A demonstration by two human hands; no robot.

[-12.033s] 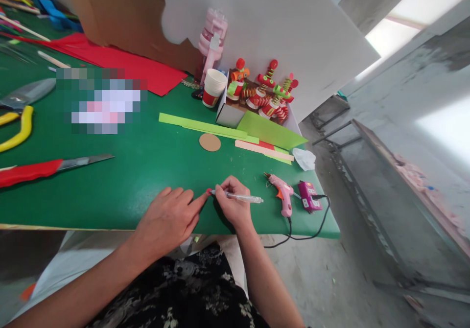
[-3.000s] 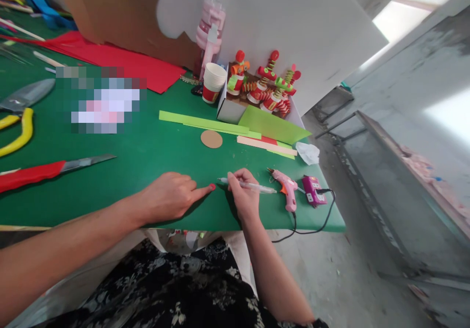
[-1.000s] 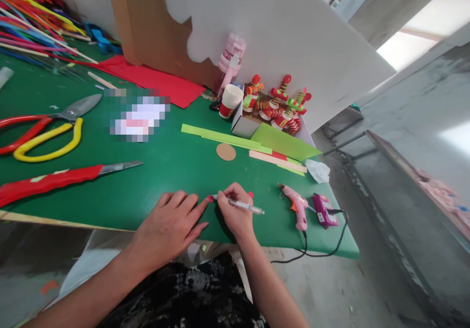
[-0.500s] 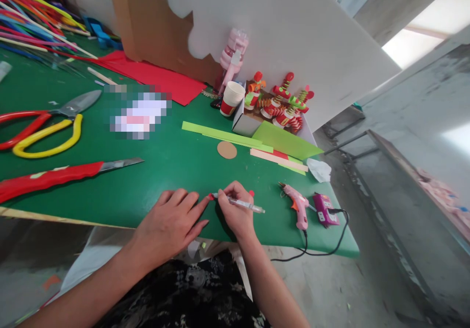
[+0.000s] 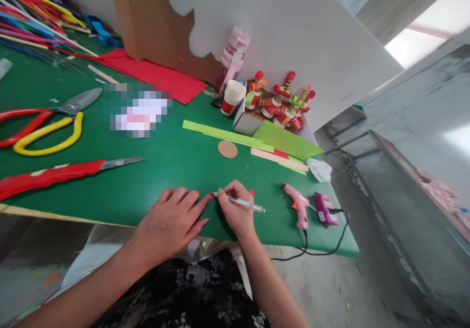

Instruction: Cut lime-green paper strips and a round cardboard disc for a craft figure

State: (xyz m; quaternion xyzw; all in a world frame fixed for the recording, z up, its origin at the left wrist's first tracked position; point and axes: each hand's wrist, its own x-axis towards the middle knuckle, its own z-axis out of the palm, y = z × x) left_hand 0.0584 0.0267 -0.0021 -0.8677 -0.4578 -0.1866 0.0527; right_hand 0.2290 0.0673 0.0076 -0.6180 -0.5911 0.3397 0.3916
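Observation:
My right hand is closed around a pen, its tip pointing left at a small red piece on the green table. My left hand lies on the table with its fingers stretched out, and its index fingertip presses on that red piece. Much of the piece is covered by the fingertip and the pen. Another small red round piece shows just beyond my right hand. A brown cardboard disc lies flat farther back.
A pink glue gun and a purple power block with a cable lie at right. Green paper strips, paper cups and a box of paper figures stand behind. Large scissors and a red-handled knife lie left.
Both hands stay almost in place, with the pen tip still at the small red piece. The camera view has shifted very slightly.

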